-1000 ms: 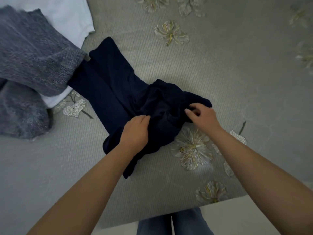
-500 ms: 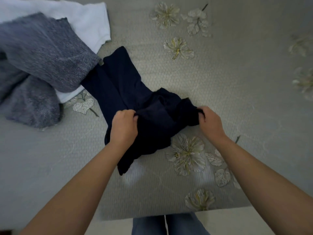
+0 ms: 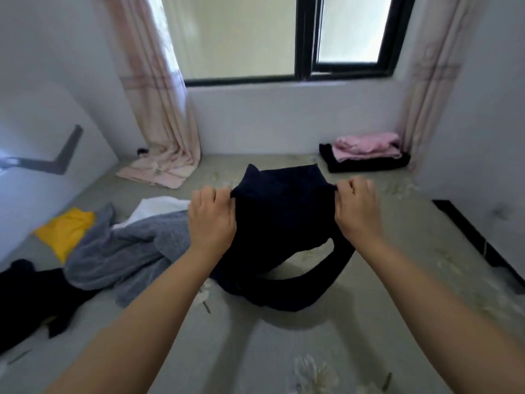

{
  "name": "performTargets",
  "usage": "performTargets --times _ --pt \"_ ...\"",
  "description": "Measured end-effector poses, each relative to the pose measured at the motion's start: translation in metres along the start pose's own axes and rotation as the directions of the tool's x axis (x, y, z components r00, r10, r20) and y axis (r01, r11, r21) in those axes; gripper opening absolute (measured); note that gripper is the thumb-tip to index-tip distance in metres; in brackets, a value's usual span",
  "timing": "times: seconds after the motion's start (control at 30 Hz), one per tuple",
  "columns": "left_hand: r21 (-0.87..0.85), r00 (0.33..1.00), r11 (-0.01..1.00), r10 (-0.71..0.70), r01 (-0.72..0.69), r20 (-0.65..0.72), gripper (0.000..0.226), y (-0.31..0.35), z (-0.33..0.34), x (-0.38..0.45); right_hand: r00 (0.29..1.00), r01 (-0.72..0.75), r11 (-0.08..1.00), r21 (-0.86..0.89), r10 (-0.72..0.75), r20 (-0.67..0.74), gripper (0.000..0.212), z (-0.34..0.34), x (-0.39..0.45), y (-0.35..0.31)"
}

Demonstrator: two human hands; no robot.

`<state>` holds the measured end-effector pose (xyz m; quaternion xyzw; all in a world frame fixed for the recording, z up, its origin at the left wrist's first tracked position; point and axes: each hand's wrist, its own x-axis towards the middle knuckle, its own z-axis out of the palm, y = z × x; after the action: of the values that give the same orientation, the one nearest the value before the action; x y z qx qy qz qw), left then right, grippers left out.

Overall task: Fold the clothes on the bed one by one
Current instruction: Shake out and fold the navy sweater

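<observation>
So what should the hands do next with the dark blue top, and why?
Probably lower it and spread it flat on the bed. Both the left hand and the right hand grip the dark blue top by its upper edge, and its lower part lies bunched on the bed, so it needs smoothing before any fold.

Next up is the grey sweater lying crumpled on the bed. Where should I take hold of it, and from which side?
Judging by its pose, grip the grey sweater at its near edge, coming from the left hand side. It lies bunched left of the navy garment, over white cloth, so lift upward to free it.
</observation>
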<state>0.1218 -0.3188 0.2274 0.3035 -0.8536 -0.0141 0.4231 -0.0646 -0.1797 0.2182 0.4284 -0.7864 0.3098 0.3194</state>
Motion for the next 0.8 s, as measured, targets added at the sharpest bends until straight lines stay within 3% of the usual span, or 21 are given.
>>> performTargets --times 0.13,0.23,0.33,0.53,0.63,0.8 --pt "-0.056 0.991 0.998 -0.010 0.003 -0.136 0.061 0.031 -0.073 0.015 0.973 0.091 0.994 -0.057 -0.101 -0.206 0.004 -0.087 0.022 -0.017" --pt "-0.066 0.979 0.997 -0.041 0.028 -0.202 0.054 0.049 -0.127 0.007 0.940 0.104 0.990 -0.098 -0.130 -0.317 0.013 -0.156 0.022 -0.021" --pt "-0.063 0.973 0.996 0.043 -0.058 -0.227 0.058 0.066 -0.168 -0.017 0.895 0.128 0.972 -0.195 -0.198 -0.399 0.014 -0.213 0.007 -0.025" --pt "-0.025 0.983 0.998 0.047 -0.052 -0.175 0.074 0.104 -0.213 -0.048 0.894 0.125 0.958 -0.258 -0.222 -0.389 0.012 -0.284 -0.032 -0.027" --pt "-0.015 0.980 0.995 0.093 -0.097 -0.176 0.072 0.120 -0.219 -0.058 0.889 0.135 0.947 -0.291 -0.245 -0.387 0.025 -0.304 -0.053 -0.014" --pt "0.038 0.978 0.985 0.169 -0.166 -0.119 0.066 0.128 -0.201 -0.077 0.909 0.173 0.919 -0.355 -0.288 -0.302 0.024 -0.309 -0.087 0.020"
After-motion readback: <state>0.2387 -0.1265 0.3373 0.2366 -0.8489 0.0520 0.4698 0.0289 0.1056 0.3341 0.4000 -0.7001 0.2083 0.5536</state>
